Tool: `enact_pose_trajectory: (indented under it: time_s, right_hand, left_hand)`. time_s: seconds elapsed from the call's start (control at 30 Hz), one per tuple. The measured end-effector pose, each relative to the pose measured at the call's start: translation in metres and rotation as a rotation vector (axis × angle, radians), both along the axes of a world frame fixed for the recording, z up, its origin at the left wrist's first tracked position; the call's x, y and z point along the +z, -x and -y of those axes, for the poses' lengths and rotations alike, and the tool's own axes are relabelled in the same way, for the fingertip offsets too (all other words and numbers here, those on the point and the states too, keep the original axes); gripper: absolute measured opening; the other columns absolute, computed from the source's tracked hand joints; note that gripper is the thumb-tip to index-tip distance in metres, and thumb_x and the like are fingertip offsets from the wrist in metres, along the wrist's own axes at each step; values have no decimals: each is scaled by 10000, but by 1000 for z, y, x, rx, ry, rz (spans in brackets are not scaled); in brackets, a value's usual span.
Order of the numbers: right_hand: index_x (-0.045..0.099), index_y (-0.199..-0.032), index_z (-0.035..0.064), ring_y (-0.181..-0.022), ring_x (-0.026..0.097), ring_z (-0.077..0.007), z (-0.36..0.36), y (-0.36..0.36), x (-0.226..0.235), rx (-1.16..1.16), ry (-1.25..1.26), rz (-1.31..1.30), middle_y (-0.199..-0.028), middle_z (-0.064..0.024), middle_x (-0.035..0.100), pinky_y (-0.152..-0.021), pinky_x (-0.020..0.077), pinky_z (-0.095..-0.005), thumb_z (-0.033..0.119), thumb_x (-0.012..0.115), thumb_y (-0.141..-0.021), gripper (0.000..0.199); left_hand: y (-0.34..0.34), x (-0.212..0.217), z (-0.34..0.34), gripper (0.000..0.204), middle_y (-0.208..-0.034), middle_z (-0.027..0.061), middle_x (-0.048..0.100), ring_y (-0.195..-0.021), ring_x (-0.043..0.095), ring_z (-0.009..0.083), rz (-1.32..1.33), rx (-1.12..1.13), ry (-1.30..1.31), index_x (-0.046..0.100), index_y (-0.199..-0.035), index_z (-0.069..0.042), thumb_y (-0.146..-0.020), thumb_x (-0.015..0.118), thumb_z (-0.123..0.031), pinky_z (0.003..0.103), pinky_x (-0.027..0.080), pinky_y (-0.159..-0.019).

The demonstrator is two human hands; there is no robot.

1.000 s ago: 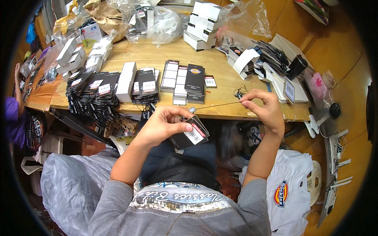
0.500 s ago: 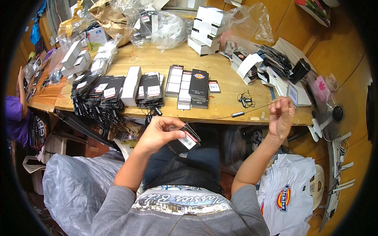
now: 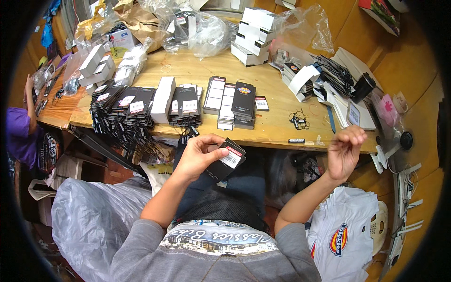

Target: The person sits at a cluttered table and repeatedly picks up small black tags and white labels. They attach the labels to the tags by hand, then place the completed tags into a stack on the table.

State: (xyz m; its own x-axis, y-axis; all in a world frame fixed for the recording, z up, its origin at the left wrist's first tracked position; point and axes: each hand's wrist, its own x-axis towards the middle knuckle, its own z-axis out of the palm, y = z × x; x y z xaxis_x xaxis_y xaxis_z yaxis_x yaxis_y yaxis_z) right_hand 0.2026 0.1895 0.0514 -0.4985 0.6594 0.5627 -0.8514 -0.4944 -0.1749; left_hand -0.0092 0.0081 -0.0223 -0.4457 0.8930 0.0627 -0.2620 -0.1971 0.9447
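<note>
My left hand (image 3: 206, 157) grips a few black hang tags (image 3: 229, 162), with the thumb pressed on a white and red barcode label. They are held over my lap, just off the table's front edge. Off to the right, my right hand (image 3: 346, 151) is raised with its fingertips pinched together. A thin cord runs from it in the earlier frame but is too faint to follow at this moment. A small black tag-string toggle (image 3: 296, 140) lies at the table edge between my hands. Behind it sits a little tangle of black tag strings (image 3: 299, 120).
Stacks of black tags (image 3: 244, 101) stand mid-table, beside a white box (image 3: 163, 99) and heaped strung tags (image 3: 123, 108). White boxes (image 3: 253, 35) and plastic bags (image 3: 209, 35) line the back. A phone (image 3: 353, 114) leans at right. Another person's purple sleeve (image 3: 21, 134) shows far left.
My right hand has moved right and down, and the toggle has shifted slightly right. The tags in my left hand, fanned before, have come together and tilted. The whole view has shifted a little.
</note>
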Motion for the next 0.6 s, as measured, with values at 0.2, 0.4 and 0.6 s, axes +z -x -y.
enact_pose_trajectory:
  time_s: [0.2,0.4,0.6]
  right_hand:
    - [541,-880,31,-500,391,-84,15,4,-10,-587,-292,319,-757,-72,517,-409,301,-157,130,546,-770,148]
    - [567,-836,8,-547,474,-103,46,34,-25,-753,-422,628,-811,-102,539,-446,357,-176,70,544,-764,97]
    - [594,-869,-16,-611,502,-90,69,67,-42,-670,-708,901,-786,-78,532,-530,395,-172,-50,479,-768,157]
  left_hand:
    - [3,-7,-2,128,-854,113,554,-774,564,142,8,95,-131,443,-874,9,-775,517,-24,254,454,-708]
    - [-13,-1,-9,147,-938,217,535,-826,569,299,147,79,-233,304,-943,-40,-833,400,-57,353,493,-666]
    - [-23,1,-17,221,-812,100,579,-709,540,78,-36,359,-269,429,-963,8,-767,531,-2,181,438,-606]
